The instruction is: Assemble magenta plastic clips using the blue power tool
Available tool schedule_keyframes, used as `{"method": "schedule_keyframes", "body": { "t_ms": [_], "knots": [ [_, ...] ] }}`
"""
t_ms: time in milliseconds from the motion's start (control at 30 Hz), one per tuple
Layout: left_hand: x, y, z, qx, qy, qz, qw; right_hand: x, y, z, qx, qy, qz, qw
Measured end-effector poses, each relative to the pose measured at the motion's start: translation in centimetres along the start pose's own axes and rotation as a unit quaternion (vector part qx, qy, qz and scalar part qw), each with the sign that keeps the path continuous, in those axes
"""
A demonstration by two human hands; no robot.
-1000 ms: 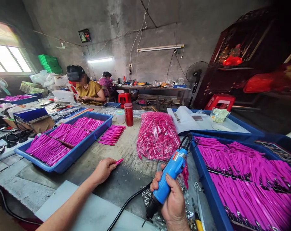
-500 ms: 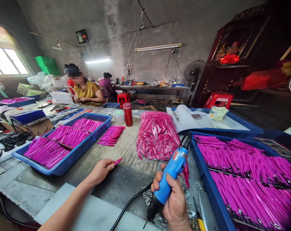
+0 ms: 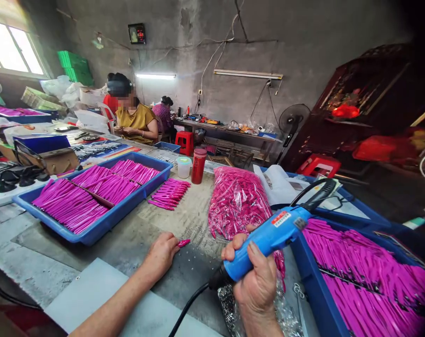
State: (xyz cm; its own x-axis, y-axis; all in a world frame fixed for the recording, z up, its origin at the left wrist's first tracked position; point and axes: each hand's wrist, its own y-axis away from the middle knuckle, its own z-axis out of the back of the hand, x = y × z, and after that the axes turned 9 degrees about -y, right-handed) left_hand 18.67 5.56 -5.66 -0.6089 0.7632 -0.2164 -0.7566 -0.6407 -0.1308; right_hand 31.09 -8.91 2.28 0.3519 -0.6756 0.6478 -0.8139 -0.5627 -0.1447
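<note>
My left hand [image 3: 164,253] rests low over the worktable, its fingers pinched on a small magenta plastic piece [image 3: 184,243] whose pointed end sticks out to the right. Tiny metal rings [image 3: 194,241] lie scattered just beyond it. My right hand [image 3: 257,276] is wrapped round a blue electric screwdriver [image 3: 268,236], tilted with its black nose [image 3: 219,278] down to the left. Its bit cannot be made out. Behind the screwdriver sits a clear bag of magenta pieces [image 3: 236,199]. A small bundle of similar pieces [image 3: 170,193] lies in a row farther back.
Blue trays of magenta handles stand at left [image 3: 93,236] and right [image 3: 305,276]. A red canister [image 3: 198,166] and a lidded white tub [image 3: 183,167] stand at the back. A bag of metal parts [image 3: 229,304] lies beneath my right wrist. A co-worker [image 3: 137,119] sits across the table.
The screwdriver has swung from steep to a flatter slant, its nose rising leftward. My left hand has shifted slightly right and down in view with the magenta piece. The whole view has tilted.
</note>
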Motion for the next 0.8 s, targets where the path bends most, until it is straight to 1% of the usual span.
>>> {"method": "schedule_keyframes", "body": {
  "t_ms": [67, 133, 200, 267, 367, 433, 500, 567, 633, 667, 733, 800],
  "knots": [
    [-0.2, -0.1, 0.2, 0.015, 0.008, 0.009, 1.0, -0.9, -0.6, -1.4, 0.014, 0.017, 0.018, 1.0],
    [-0.3, -0.2, 0.3, 0.027, 0.019, 0.016, 0.999, -1.9, -1.2, -2.6, 0.025, 0.027, 0.02, 0.999],
    [-0.4, -0.2, 0.3, 0.033, 0.029, 0.02, 0.999, -2.6, -1.8, -3.7, 0.017, 0.034, 0.015, 0.999],
    [-0.4, -0.1, 0.2, 0.035, 0.031, 0.026, 0.999, -2.9, -2.4, -4.7, -0.019, 0.034, 0.006, 0.999],
    [-0.4, -0.1, -0.2, 0.036, 0.022, 0.029, 0.999, -2.7, -3.3, -5.7, -0.107, 0.012, -0.015, 0.994],
    [-0.4, -0.1, -0.4, 0.036, 0.017, 0.028, 0.999, -2.3, -3.9, -5.7, -0.155, 0.0, -0.027, 0.988],
    [-0.4, 0.0, -0.5, 0.035, 0.018, 0.025, 0.999, -2.0, -4.3, -5.3, -0.181, 0.015, -0.025, 0.983],
    [-0.4, 0.0, -0.6, 0.036, 0.024, 0.024, 0.999, -1.5, -4.5, -4.7, -0.178, 0.068, 0.011, 0.982],
    [-0.4, 0.0, -0.6, 0.038, 0.027, 0.024, 0.999, -1.0, -4.5, -4.2, -0.157, 0.103, 0.026, 0.982],
    [-0.4, 0.0, -0.6, 0.038, 0.029, 0.025, 0.999, -0.8, -4.5, -4.0, -0.152, 0.096, 0.016, 0.984],
    [-0.4, 0.0, -0.5, 0.035, 0.037, 0.023, 0.998, -0.5, -4.4, -3.9, -0.166, 0.056, 0.004, 0.984],
    [-0.4, 0.0, -0.4, 0.032, 0.044, 0.019, 0.998, -0.8, -4.5, -3.8, -0.186, 0.032, 0.027, 0.982]
  ]
}}
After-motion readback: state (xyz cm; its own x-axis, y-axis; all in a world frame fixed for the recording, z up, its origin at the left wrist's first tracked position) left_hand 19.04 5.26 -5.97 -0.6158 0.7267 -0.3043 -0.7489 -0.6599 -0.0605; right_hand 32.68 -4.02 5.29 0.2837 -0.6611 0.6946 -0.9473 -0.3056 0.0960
